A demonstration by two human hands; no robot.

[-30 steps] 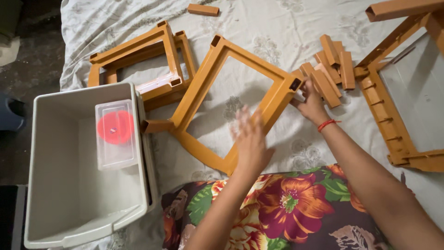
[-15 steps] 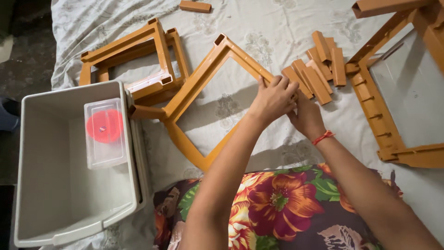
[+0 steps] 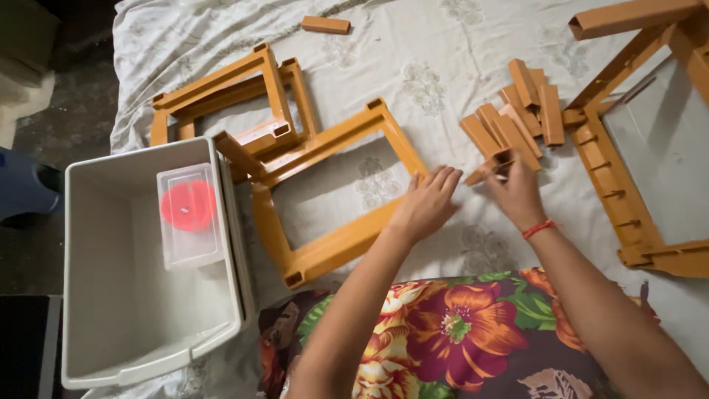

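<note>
- The right hand [image 3: 517, 193] pinches a short orange plastic bar [image 3: 489, 167], its long axis slanting from lower left up to upper right, just below the pile of similar orange bars [image 3: 517, 111]
- The left hand [image 3: 427, 205] rests flat, fingers loosely open, holding nothing, on the right corner of the square orange plastic frame [image 3: 325, 222] lying on the white patterned sheet [image 3: 443, 59]
- A white plastic tub [image 3: 140, 340] sits at left

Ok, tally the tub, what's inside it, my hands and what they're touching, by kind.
Grey tub: 1
Clear box: 1
Red disc: 1
Hands: 2, left hand and right hand
Orange frame: 1
Short orange bar: 1
Total: 7
</note>
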